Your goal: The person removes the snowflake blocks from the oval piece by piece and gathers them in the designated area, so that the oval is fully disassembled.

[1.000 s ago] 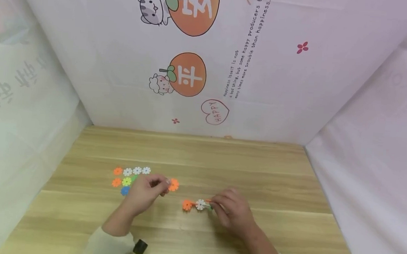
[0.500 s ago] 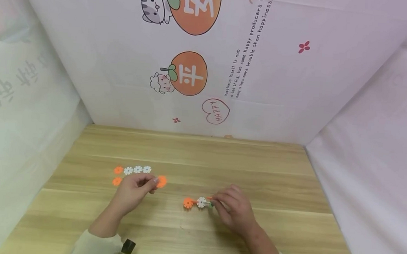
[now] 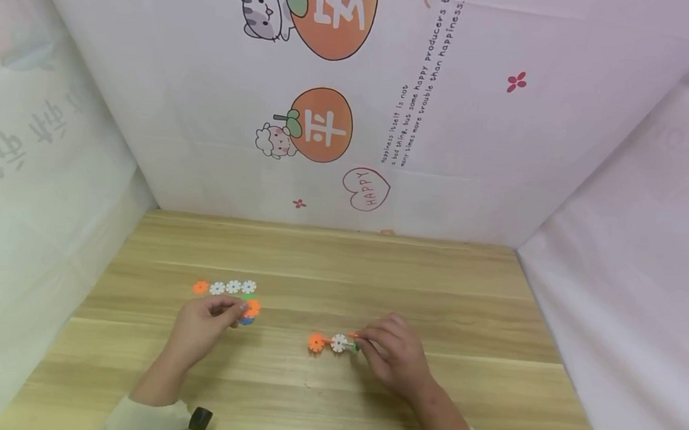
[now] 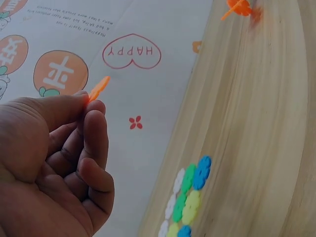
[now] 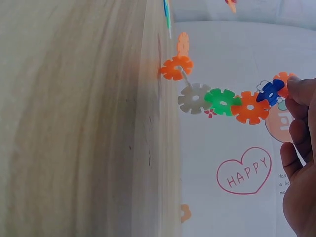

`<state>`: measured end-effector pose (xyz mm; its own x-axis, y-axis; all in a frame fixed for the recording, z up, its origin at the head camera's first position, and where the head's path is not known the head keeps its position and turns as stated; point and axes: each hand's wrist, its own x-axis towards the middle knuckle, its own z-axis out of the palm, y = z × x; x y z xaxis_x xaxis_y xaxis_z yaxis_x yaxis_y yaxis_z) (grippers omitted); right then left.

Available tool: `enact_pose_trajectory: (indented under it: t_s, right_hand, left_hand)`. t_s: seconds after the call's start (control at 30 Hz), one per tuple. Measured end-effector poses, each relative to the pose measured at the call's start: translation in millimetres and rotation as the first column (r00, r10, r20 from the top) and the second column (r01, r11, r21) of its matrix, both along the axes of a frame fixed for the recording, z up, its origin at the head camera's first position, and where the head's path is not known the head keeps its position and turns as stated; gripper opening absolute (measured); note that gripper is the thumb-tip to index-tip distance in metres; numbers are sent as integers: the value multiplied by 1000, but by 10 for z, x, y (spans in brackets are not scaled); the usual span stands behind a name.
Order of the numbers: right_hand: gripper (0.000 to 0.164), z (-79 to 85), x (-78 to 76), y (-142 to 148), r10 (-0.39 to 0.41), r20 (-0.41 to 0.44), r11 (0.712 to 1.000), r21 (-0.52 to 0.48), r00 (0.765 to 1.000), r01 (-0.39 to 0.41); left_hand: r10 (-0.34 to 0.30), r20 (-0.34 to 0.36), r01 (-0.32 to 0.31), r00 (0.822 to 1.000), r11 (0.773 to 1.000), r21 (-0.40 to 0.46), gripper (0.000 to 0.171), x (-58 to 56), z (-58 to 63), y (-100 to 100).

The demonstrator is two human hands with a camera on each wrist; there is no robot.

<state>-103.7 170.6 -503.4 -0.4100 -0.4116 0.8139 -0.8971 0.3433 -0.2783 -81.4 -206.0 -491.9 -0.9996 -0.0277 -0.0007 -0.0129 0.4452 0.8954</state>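
My left hand [image 3: 201, 325] pinches an orange snowflake disc [image 4: 99, 88] between thumb and forefinger, its other fingers curled below. It is over the loose discs at the left of the table and hides some of them in the head view. My right hand [image 3: 397, 358] pinches one end of a chain of interlocked snowflake discs [image 5: 249, 107]. In the right wrist view, this chain runs from orange and blue discs at the fingertips through orange, green and white to orange discs at the far end. The chain's far end points left, toward my left hand.
Loose discs lie in rows at the left of the wooden table [image 3: 460, 283], among them white discs [image 3: 233, 287], an orange disc [image 3: 200, 287] and a yellow disc [image 4: 191, 207]. White printed cloth [image 3: 442, 195] stands behind the table and along both sides.
My left hand has moved left with the orange disc, back over the loose discs, covering some and uncovering a blue one. My right hand and the chain have barely moved.
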Motion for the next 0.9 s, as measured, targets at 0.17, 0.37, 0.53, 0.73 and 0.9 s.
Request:
enact_pose_trajectory:
  t_s: [0.17, 0.37, 0.53, 0.73, 0.9]
  right_hand:
    - [6, -6, 4, 6, 2, 9, 1000, -7, 1000, -2]
    - [11, -5, 13, 18, -5, 20, 1000, -4, 1000, 5]
    - [11, -1, 20, 21, -4, 22, 1000, -7, 1000, 4]
    - [11, 1, 27, 23, -14, 32, 1000, -7, 999, 14]
    - [10, 2, 25, 24, -16, 36, 1000, -14, 999, 16]
  left_hand:
    - [62, 22, -61, 998, 997, -53, 32, 46, 7, -125]
    - [98, 58, -94, 993, 993, -75, 41, 75, 28, -238]
    - [124, 91, -116, 988, 989, -86, 48, 94, 10, -335]
    - [147, 109, -135, 983, 985, -108, 49, 116, -34, -440]
    - [168, 122, -152, 978, 979, -135, 51, 128, -57, -524]
